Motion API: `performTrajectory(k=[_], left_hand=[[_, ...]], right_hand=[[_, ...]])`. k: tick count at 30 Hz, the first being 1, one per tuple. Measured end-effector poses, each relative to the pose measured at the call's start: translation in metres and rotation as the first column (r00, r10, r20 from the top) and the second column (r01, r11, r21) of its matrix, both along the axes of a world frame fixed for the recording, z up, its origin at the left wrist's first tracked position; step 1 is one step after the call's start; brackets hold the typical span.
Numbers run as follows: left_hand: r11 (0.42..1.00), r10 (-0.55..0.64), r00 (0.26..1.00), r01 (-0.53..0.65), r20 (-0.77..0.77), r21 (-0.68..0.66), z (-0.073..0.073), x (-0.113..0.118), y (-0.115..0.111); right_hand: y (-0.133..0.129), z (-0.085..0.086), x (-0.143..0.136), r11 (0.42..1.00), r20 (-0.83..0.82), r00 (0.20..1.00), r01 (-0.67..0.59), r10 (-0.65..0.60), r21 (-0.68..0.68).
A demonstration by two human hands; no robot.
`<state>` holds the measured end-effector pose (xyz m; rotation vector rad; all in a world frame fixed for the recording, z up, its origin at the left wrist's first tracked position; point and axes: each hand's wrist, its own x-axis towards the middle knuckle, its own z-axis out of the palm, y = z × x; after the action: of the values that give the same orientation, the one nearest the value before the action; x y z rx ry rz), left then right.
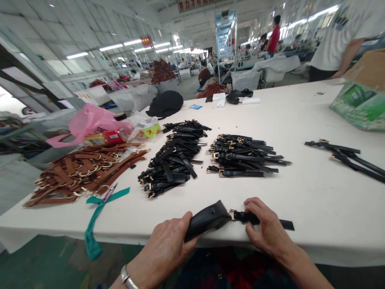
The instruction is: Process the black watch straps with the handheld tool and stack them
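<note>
My left hand (170, 243) is wrapped round a black electric hair clipper (206, 221) at the table's front edge. Its wide head points right, close against the gold buckle (232, 214) of a short black strap. My right hand (266, 224) grips this black strap (286, 224) by its middle, fingers curled over it, and the tail sticks out to the right. Whether the clipper's head touches the buckle I cannot tell. Beyond my hands lie a pile of black buckled straps (240, 154) and a larger black pile (174, 156) to its left.
Brown straps with metal rings (81, 168) are heaped at the left. Near them lie small scissors (110, 192) tied with a green ribbon (96, 224), and a pink bag (90, 120). Longer black straps (357, 158) rest at right. A person (337, 44) stands at the far right edge.
</note>
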<state>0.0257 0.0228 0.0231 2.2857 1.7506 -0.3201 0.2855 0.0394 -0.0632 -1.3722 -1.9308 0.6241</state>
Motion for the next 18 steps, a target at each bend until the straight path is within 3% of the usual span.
performTrajectory(k=[5, 10, 14, 18], left_hand=[[1.0, 0.016, 1.0, -0.016, 0.007, -0.002, 0.014, 0.002, 0.005], [0.998, -0.017, 1.0, 0.016, 0.002, 0.064, 0.035, 0.022, 0.016], [0.989, -0.126, 0.991, 0.128, -0.033, 0.069, 0.038, 0.039, 0.024], [0.987, -0.16, 0.982, 0.159, -0.105, -0.016, 0.04, 0.04, 0.031]], right_hand=[[0.002, -0.002, 0.006, 1.0, -0.028, 0.999, -0.03, 0.03, 0.008], [0.004, -0.003, 0.007, 0.999, -0.06, 0.998, -0.037, 0.037, -0.008], [0.003, -0.002, 0.007, 0.999, -0.076, 0.997, -0.034, 0.033, -0.011], [0.002, -0.002, 0.006, 0.999, -0.102, 0.994, -0.029, 0.027, -0.02]])
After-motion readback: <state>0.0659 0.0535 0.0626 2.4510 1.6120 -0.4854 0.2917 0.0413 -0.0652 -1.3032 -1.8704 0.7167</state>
